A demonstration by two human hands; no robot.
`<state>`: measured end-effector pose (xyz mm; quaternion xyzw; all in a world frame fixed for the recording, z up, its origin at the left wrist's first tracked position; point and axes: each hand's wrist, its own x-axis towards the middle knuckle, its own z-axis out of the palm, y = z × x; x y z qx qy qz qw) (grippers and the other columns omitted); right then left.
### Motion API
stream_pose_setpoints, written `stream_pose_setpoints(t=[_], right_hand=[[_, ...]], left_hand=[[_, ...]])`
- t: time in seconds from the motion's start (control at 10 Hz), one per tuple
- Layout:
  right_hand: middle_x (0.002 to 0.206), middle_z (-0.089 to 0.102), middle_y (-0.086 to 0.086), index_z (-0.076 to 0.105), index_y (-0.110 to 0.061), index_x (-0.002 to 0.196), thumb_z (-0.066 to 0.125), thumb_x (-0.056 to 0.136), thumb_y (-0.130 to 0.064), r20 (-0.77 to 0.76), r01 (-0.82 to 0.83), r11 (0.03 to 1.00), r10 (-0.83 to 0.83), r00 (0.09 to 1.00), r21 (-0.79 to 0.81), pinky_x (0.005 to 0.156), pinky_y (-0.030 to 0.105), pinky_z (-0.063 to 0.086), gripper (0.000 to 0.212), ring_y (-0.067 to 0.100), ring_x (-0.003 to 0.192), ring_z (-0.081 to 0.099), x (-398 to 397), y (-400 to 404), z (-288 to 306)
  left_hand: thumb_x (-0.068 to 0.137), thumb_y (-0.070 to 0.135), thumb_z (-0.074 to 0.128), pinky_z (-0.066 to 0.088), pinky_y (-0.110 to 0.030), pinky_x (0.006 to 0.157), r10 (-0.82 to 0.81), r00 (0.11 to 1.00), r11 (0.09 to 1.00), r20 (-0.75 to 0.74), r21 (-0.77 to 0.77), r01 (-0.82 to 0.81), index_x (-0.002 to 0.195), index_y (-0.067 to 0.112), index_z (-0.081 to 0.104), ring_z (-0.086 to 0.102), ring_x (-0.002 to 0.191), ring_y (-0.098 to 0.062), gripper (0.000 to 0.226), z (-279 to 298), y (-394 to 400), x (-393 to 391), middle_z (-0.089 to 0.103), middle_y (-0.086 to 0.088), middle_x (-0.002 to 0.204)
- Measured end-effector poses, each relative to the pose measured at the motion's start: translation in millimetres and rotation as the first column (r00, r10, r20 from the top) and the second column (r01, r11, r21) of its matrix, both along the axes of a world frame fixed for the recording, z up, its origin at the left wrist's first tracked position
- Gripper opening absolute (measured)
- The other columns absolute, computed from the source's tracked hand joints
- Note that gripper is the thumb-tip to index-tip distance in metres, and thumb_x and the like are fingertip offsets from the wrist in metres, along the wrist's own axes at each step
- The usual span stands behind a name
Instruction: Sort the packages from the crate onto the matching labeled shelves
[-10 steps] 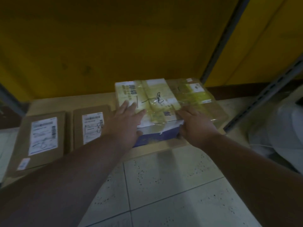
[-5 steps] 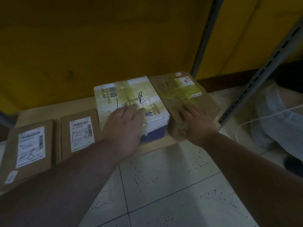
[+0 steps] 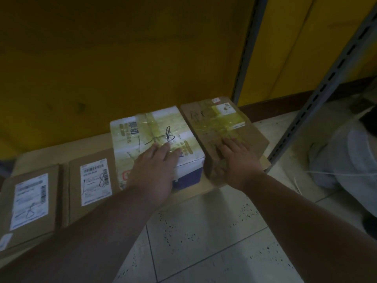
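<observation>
Left hand [image 3: 155, 170] flat, fingers spread, on white taped box [image 3: 157, 137]; right hand [image 3: 236, 162] flat on brown box [image 3: 222, 127] just right of it, gripping nothing. Since second ago brown box emerged from behind white box, now side by side touching on bottom shelf [image 3: 61, 152]. Likely settling placement; crate unseen

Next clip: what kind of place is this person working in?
Probably a parcel depot or storeroom. Taped packages, such as the white box and brown box, lie in a row on a low shelf board, hand-marked "1-8". Slotted metal rack uprights stand against a yellow wall.
</observation>
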<state>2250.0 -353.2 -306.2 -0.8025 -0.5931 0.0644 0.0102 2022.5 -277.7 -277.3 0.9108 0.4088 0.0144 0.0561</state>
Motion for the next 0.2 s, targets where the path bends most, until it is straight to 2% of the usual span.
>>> stream_pose_setpoints(t=[0.1, 0.2], right_hand=[[0.152, 0.039, 0.003, 0.043, -0.023, 0.140, 0.049, 0.089, -0.043, -0.079, 0.021, 0.989, -0.009, 0.997, 0.148, 0.118, 0.046, 0.026, 0.055, 0.024, 0.142, 0.032, -16.2, -12.5, 13.5], [0.128, 0.053, 0.007, 0.051, -0.018, 0.127, 0.045, 0.089, -0.033, -0.156, 0.071, 0.956, -0.027, 0.987, 0.284, 0.100, 0.041, 0.041, 0.041, 0.027, 0.117, 0.050, -41.6, -21.9, 29.3]], left_hand=[[0.089, 0.029, 0.060, 0.030, -0.044, 0.116, -0.043, 0.988, 0.996, 0.147, 0.089, 0.030, 0.149, 0.029, 0.034, 0.030, 0.142, -0.026, 0.066, 0.3, -9.5, -10.3, 0.031, -0.003, 0.156], [0.081, 0.024, 0.068, 0.045, -0.045, 0.099, -0.019, 0.963, 0.994, 0.271, 0.108, -0.011, 0.134, 0.020, 0.055, 0.050, 0.121, -0.027, 0.054, 1.5, -19.5, -33.8, 0.054, -0.006, 0.134]])
